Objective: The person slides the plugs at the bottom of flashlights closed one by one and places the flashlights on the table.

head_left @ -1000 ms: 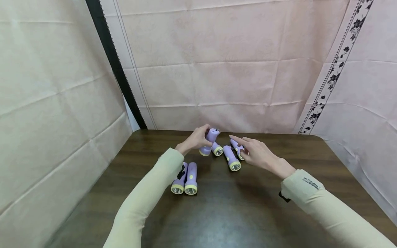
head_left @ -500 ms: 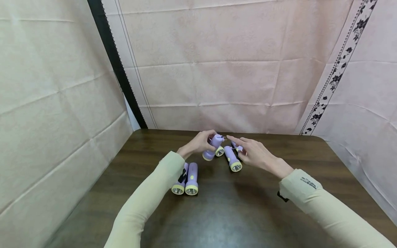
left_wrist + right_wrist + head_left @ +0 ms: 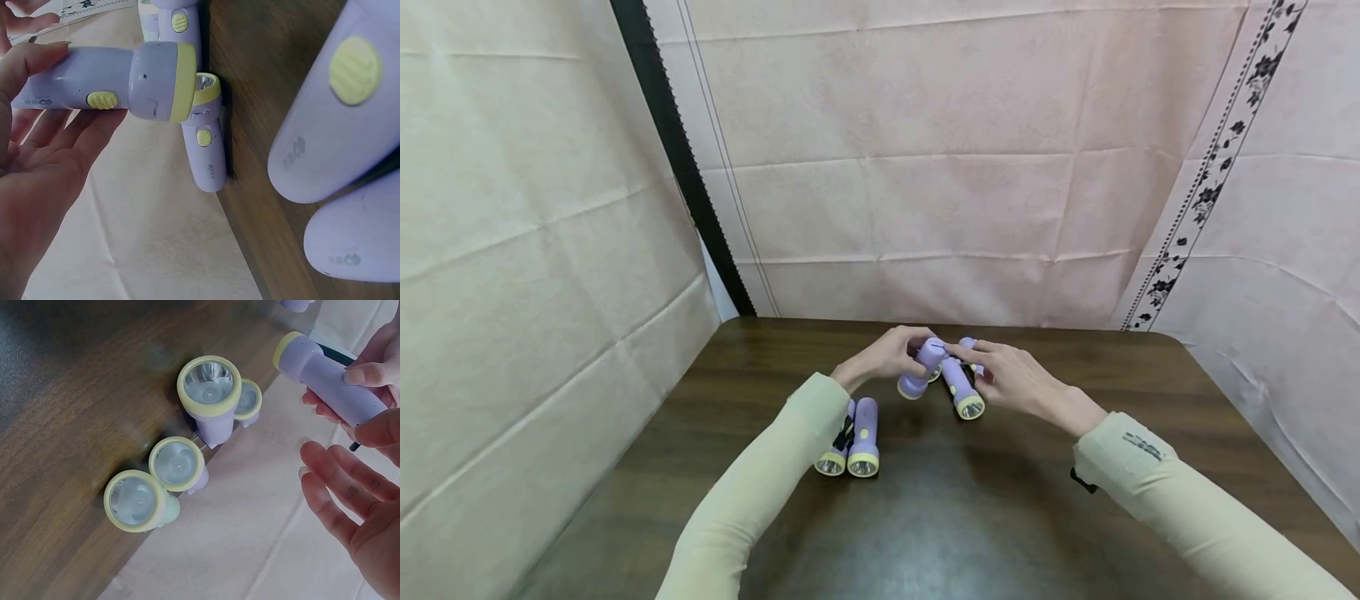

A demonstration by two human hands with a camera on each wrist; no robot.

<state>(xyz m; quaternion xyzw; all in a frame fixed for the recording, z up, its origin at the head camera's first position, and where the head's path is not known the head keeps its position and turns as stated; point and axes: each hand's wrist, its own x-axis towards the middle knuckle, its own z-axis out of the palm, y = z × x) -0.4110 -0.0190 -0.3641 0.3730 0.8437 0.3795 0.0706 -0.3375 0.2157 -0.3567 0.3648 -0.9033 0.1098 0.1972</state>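
Note:
In the head view my left hand (image 3: 886, 356) grips a lilac flashlight (image 3: 931, 357) with a yellow rim, held tilted above the table's far part. The left wrist view shows the thumb and fingers around the barrel of this flashlight (image 3: 87, 81), its yellow switch facing the camera. My right hand (image 3: 1018, 379) reaches in from the right, and a digit meets the tail end of the held flashlight. In the right wrist view the other fingers of my right hand (image 3: 369, 512) spread loosely, holding nothing. Just below lies another lilac flashlight (image 3: 957, 379), lens toward me.
Two flashlights lie side by side nearer me, one lilac flashlight (image 3: 864, 429) and one flashlight (image 3: 831, 463) partly behind the left wrist. Another flashlight (image 3: 967, 342) is mostly covered by the right hand. A greenish-bodied flashlight (image 3: 169, 509) shows beside the lilac ones. Pale cloth (image 3: 887, 208) hangs behind the wooden table (image 3: 970, 525).
My left hand has brought the held flashlight right and slightly nearer me. The right hand has shifted a little left, and its digit now meets the flashlight's tail end.

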